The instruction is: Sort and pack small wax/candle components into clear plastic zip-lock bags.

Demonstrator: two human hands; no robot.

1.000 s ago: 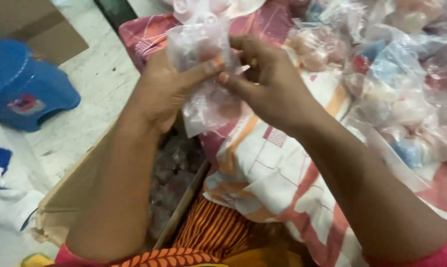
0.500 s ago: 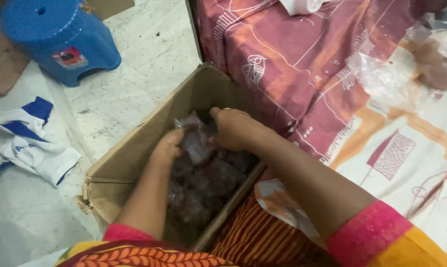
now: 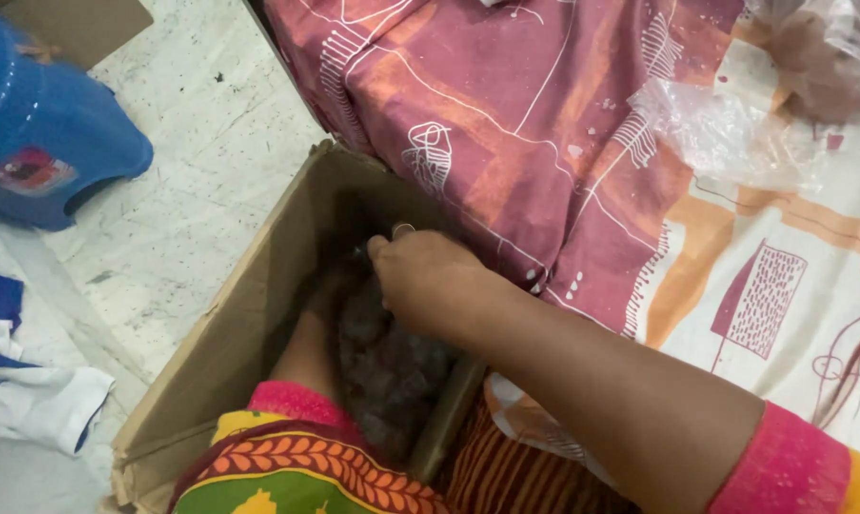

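- Both hands reach down into an open cardboard box (image 3: pixel 230 314) on the floor; the right hand (image 3: pixel 425 276) sits knuckles-up over its dark contents, fingers curled downward, with a ring on one finger.
- Whether that right hand grips anything cannot be told: its fingertips are hidden beneath the palm.
- Beside it, the left hand (image 3: pixel 339 286) is sunk deeper and mostly in shadow; its state cannot be told either.
- Directly under both hands lies a heap of small clear-wrapped packets (image 3: pixel 392 366), dark and blurred, filling the box's bottom.
- Doing this well likely means keeping the wrists low, pressing or lifting a packet gently so the thin wrap does not tear, and minding the box's raised flap just beyond the right hand's fingers.
- Above and to the right of the right hand, a patterned maroon-and-cream bedsheet (image 3: pixel 544 124) drapes over the bed edge, with crumpled clear plastic bags (image 3: pixel 725 128) lying on it well away.
- Far to the left of the hands, a blue plastic stool (image 3: pixel 39 143) stands on the pale floor, and white-and-blue cloth (image 3: pixel 30 400) lies nearer the box's corner.
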